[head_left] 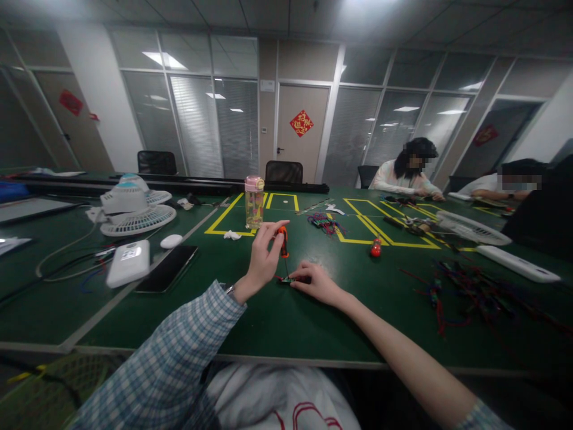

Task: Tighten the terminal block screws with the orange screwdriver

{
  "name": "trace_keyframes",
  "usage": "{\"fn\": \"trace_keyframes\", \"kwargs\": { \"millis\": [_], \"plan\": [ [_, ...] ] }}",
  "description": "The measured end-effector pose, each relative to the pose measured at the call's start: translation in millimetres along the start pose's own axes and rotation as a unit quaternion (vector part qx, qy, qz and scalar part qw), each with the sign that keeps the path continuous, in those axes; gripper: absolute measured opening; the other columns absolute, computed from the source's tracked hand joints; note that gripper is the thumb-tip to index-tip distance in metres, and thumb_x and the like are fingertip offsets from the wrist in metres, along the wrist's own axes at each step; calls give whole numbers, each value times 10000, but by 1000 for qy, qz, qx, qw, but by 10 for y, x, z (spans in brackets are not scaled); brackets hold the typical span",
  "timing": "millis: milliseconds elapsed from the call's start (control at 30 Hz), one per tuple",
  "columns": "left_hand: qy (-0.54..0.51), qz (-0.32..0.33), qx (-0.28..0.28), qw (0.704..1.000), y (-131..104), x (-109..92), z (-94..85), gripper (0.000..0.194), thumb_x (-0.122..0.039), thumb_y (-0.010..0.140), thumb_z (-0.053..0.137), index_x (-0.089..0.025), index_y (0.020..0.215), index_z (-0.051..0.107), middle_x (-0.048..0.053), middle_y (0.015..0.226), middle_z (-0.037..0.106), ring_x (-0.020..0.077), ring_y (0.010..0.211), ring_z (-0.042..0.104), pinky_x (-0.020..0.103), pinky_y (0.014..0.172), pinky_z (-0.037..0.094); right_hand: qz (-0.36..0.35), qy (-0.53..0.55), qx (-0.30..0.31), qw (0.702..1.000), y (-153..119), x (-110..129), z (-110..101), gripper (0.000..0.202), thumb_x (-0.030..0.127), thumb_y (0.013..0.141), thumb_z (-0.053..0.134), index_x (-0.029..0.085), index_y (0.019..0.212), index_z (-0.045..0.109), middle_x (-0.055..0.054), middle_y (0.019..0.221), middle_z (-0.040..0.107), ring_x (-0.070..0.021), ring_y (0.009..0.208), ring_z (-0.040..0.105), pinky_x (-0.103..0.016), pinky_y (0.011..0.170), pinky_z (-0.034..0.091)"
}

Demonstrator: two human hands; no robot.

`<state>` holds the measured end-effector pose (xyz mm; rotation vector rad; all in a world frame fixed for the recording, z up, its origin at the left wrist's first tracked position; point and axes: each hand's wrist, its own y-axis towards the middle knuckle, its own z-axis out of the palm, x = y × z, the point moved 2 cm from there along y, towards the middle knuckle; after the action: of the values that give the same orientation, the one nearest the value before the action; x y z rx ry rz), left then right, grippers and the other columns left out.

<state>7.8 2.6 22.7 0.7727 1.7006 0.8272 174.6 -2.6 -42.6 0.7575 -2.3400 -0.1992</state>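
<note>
An orange and black screwdriver (284,243) stands nearly upright, its tip down at a small green circuit board (285,280) on the green table. My left hand (264,254) is closed on the screwdriver's handle, with the thumb and fingers around it. Low on the table, my right hand (317,282) pinches the right edge of the board with its fingertips. A short red wire shows at the board's left side. The exact contact between screwdriver tip and board is too small to make out.
A pink-lidded bottle (254,203) stands behind my left hand. Left lie a black phone (168,270), a white power bank (129,263) and fans (136,218). Right are a red screwdriver-like object (375,248) and tangled wires (474,289). Two people sit far right.
</note>
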Motion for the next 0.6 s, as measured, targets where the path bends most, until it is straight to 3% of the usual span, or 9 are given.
{"fn": "trace_keyframes", "kwargs": {
  "millis": [600],
  "plan": [
    [-5, 0, 2, 1000, 4, 24, 7, 287, -233, 955, 388, -205, 1182, 561, 45, 954, 545, 150, 862, 519, 276, 765, 423, -9, 0, -6, 1000, -2, -20, 11, 179, 206, 802, 655, 180, 958, 738, -22, 802, 574, -121, 676, 544, -240, 662, 439]
  ]
}}
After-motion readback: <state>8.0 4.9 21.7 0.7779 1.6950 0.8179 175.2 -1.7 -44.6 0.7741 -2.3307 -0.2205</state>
